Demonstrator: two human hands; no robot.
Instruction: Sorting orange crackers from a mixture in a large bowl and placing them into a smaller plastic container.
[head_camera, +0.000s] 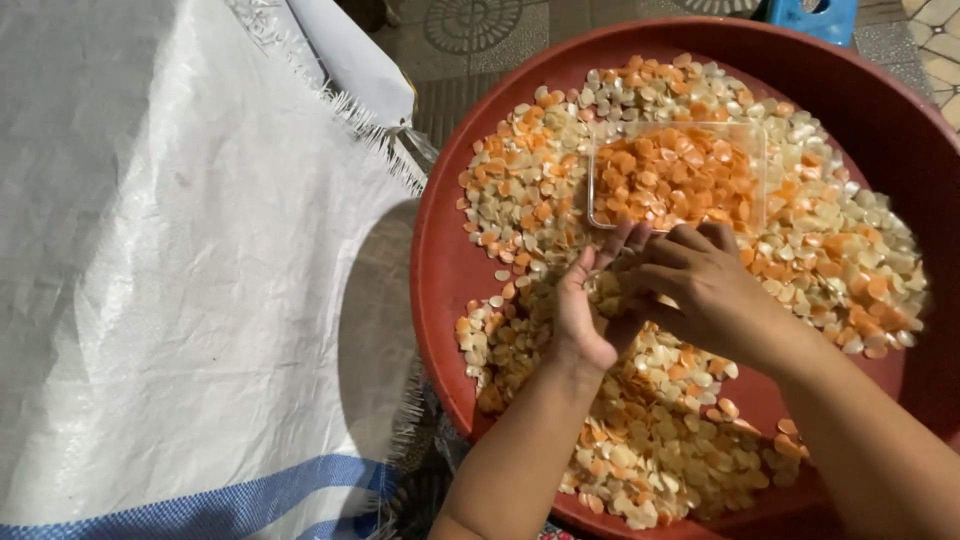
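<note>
A big round red basin (440, 270) holds a heap of small heart-shaped chips (850, 250), pale cream mixed with orange. A clear rectangular plastic tub (676, 172) lies on the heap, filled with orange chips. My left hand (590, 300) and my right hand (695, 280) meet just below the tub's near edge, fingers curled among the chips. Whether either hand holds any chips is hidden by the fingers.
A white woven sack (170, 250) with a blue stripe (200, 510) and frayed edge covers the left side. Patterned floor tiles (480, 30) show beyond the basin. A blue plastic object (815, 15) sits at the top edge.
</note>
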